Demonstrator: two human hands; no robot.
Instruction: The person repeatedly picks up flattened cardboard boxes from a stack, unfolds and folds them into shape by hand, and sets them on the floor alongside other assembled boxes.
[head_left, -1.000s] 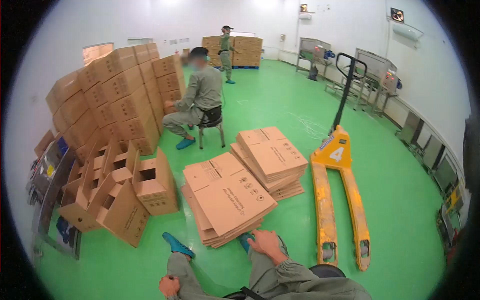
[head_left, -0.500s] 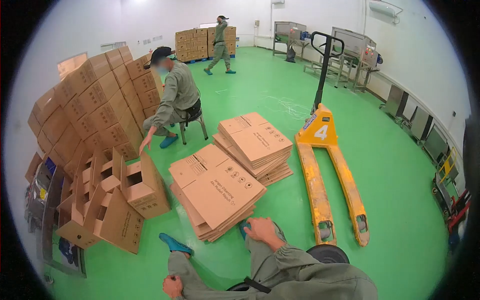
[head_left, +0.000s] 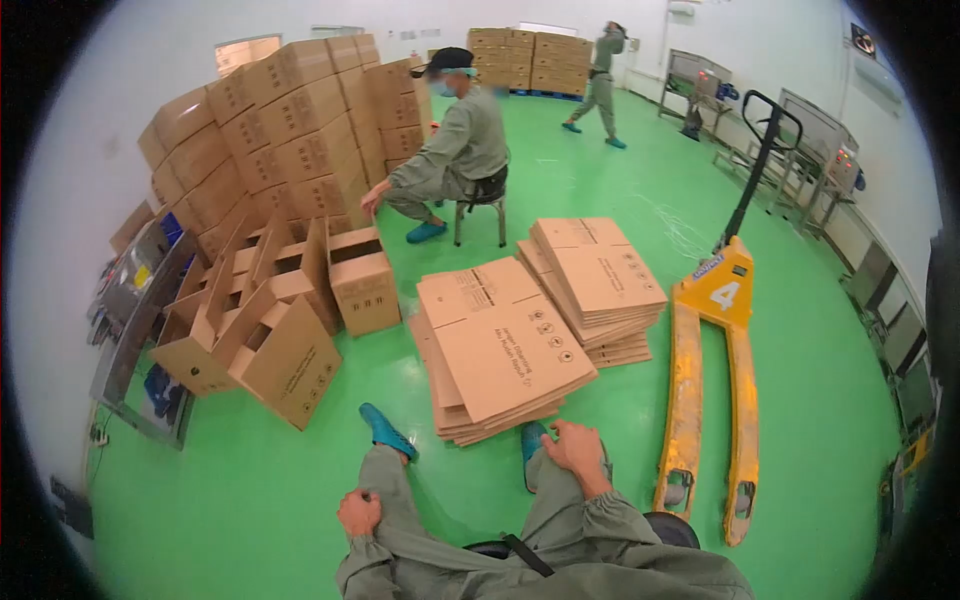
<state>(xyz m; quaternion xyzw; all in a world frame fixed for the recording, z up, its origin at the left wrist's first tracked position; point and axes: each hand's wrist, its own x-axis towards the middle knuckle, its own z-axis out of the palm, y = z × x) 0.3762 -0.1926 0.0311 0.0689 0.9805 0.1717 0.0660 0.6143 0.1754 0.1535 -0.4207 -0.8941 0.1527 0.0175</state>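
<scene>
– noticed anything different from a second ago?
– yes: look left, past the piles. can see an open box shifted away from the frontmost open box, and beside it a seated co-worker leaning over, reaching down to its top edge. cannot tell whether touching.
– meaning what for the work?
– seems to single out that one box for the co-worker; seems to ask nothing of the wearer just now.
– and as for the wearer's grip?
– much the same. find the left hand on the left knee and the right hand on the right knee, fingers bent over the cloth. can see nothing held; cannot tell how firmly pressed.
– and as for the cardboard?
– see a flat pile on the green floor, just ahead of the right knee, near but apart from both hands. behind it, a second flat pile; to the right, a yellow pallet truck.
</scene>
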